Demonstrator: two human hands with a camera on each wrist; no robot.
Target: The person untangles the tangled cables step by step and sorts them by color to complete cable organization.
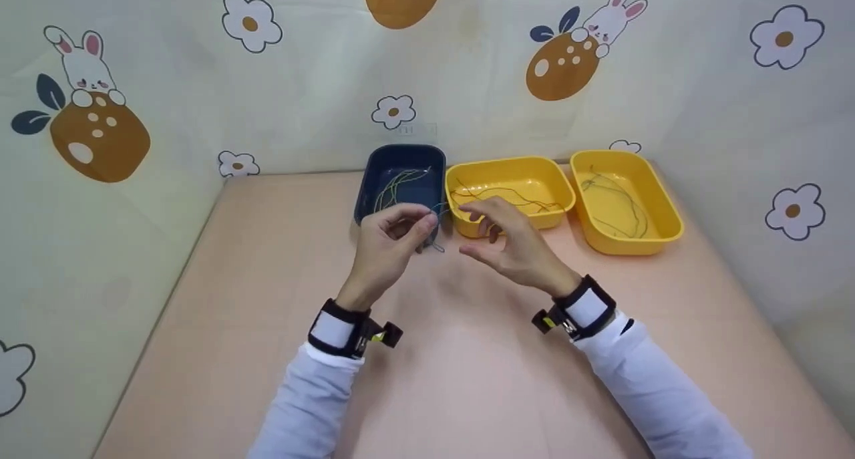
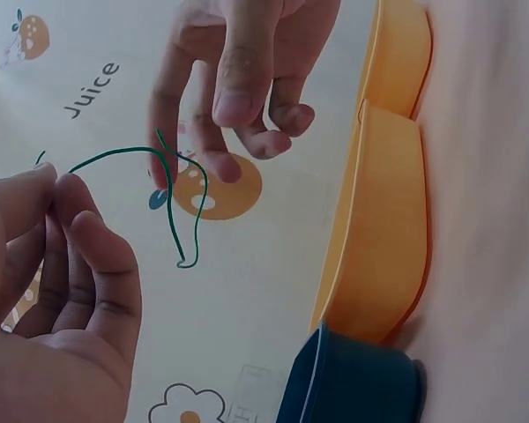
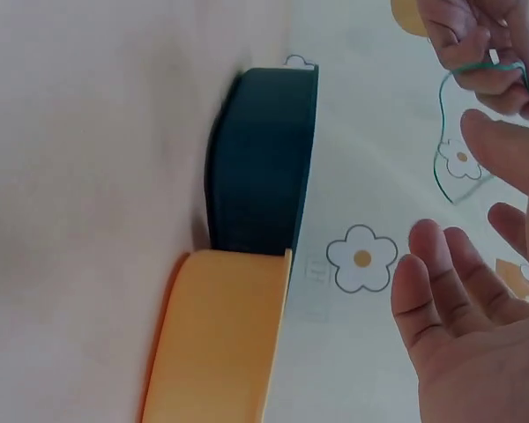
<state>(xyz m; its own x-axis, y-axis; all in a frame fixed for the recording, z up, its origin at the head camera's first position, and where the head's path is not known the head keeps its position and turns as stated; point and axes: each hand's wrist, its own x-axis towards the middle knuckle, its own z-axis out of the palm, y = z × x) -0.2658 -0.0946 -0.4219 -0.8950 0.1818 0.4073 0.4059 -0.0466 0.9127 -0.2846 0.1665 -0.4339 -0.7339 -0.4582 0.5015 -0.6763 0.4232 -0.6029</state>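
Observation:
My left hand [image 1: 391,242] pinches a thin green wire [image 2: 171,216] between thumb and forefinger, just in front of the dark blue box [image 1: 374,212]. The wire arches out from the fingertips in the left wrist view and bends back sharply at its low end. Facing it, my right hand [image 1: 521,248] is spread loosely, thumb apart from the fingers, before the middle yellow box [image 1: 558,222]. In the left wrist view the wire overlaps the right forefinger. A gap shows between the right thumb and fingers in the right wrist view, with nothing gripped there.
Three boxes stand side by side along the back wall, on a pale pink table [image 1: 267,298]. Green wires [image 1: 394,185] lie in the blue box, reddish wires [image 1: 514,195] in the middle one, and greenish wires [image 1: 628,202] in the right yellow box [image 1: 624,245].

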